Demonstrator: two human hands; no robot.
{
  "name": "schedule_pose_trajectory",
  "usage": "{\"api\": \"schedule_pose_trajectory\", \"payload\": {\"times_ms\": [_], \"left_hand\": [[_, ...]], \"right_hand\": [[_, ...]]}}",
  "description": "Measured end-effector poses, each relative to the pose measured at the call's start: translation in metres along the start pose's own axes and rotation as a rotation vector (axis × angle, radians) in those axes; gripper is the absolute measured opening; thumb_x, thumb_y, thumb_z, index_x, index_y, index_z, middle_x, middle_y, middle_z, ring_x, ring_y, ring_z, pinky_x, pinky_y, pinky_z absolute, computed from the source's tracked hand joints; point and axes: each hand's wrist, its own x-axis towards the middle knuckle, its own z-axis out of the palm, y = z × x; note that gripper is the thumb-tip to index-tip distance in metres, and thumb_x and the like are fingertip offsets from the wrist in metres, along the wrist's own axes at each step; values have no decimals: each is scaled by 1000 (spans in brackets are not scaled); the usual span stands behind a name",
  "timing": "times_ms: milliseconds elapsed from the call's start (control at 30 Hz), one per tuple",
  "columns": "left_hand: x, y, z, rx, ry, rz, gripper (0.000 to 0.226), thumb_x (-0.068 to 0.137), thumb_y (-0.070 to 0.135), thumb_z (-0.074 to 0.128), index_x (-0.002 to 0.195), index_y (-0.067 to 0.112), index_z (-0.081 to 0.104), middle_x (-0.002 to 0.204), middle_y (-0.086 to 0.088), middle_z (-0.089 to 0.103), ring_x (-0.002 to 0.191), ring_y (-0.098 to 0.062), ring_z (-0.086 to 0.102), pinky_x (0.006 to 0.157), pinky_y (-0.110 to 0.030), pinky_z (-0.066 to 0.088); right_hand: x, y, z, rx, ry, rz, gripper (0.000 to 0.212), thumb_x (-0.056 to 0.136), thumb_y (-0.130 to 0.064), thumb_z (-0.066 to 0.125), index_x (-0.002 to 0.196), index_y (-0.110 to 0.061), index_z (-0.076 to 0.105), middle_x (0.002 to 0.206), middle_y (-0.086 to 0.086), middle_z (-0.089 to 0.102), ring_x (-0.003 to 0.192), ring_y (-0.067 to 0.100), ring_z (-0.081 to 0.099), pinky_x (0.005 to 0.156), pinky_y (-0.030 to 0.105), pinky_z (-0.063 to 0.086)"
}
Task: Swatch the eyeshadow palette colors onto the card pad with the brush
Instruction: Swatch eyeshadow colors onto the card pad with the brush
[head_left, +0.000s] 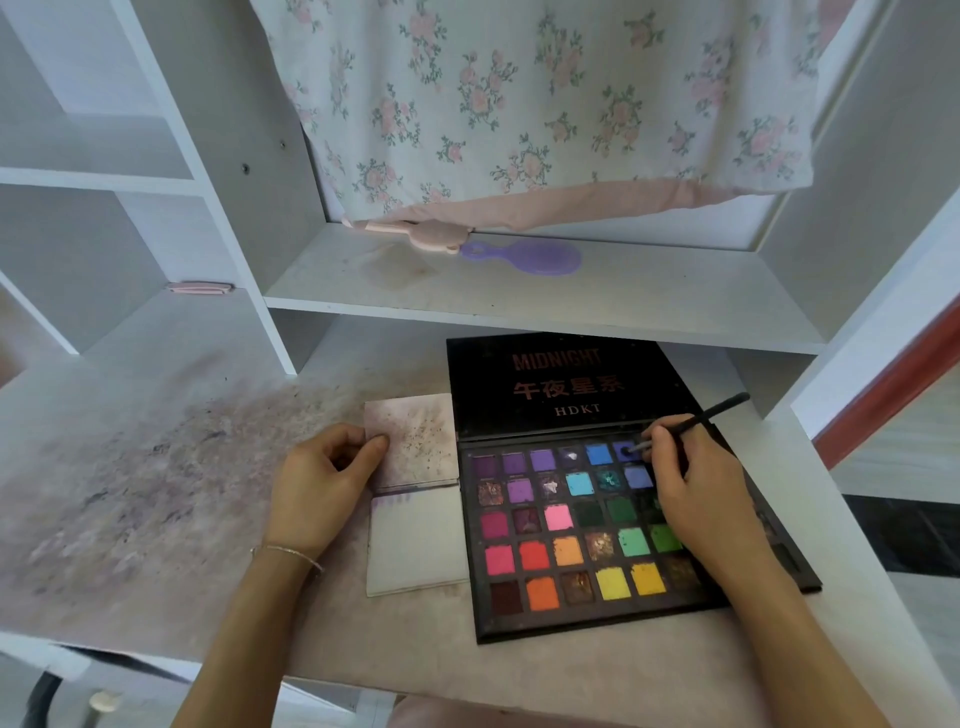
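Note:
An open black eyeshadow palette (582, 618) lies on the desk with several rows of bright colour pans and its lid folded back. My right hand (701, 499) grips a thin black brush (711, 413), whose tip sits in a dark blue pan (626, 451) in the top row. To the palette's left lies the white card pad (415, 540), its stained cover flipped up, with purple marks along the top edge of the open page. My left hand (322, 488) holds the flipped cover at its left edge with the thumb on top.
The desk top (156, 467) is smeared with purple-grey powder on the left. A low shelf (519, 296) overhangs the palette lid and carries a purple hairbrush (530, 257) and a pink object (415, 234). A floral cloth (545, 104) hangs behind. Shelf partitions stand at left.

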Motion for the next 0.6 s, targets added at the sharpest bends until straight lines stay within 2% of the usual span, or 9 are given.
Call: {"api": "schedule_pose_trajectory", "payload": {"times_ms": [100,267,433,533,600], "left_hand": [[-1,1,0,6,0,-1,20,84,18,63,65,25,62,72,1,67,70,-19,61,69,-35,49],[-1,0,0,9,6,-4,18,84,18,63,66,20,63,72,-2,67,71,-22,61,71,-38,49],[-1,1,0,0,8,-1,20,84,17,63,65,22,63,70,-1,67,68,-18,61,69,-36,49],[0,0,0,-2,9,0,20,84,17,63,65,24,62,70,-1,66,68,-18,60,69,-35,49],[0,0,0,-4,8,0,21,84,17,63,64,24,61,70,-1,66,69,-19,60,69,-35,48]], "right_hand": [[0,0,0,12,24,-1,11,94,-14,42,86,-18,48,74,-12,54,70,0,53,54,11,33],[0,0,0,11,10,-3,12,94,-14,42,85,-18,48,72,-9,55,69,5,55,53,16,35],[-3,-7,-2,45,45,-33,26,93,-13,43,78,-33,43,72,-10,55,66,2,56,49,12,41],[-6,-14,0,123,27,-35,26,93,-12,44,78,-34,45,74,-9,57,72,-3,57,51,9,44],[-8,-20,5,187,6,-18,23,92,-14,44,80,-33,47,78,-5,59,75,3,59,52,13,48]]}}
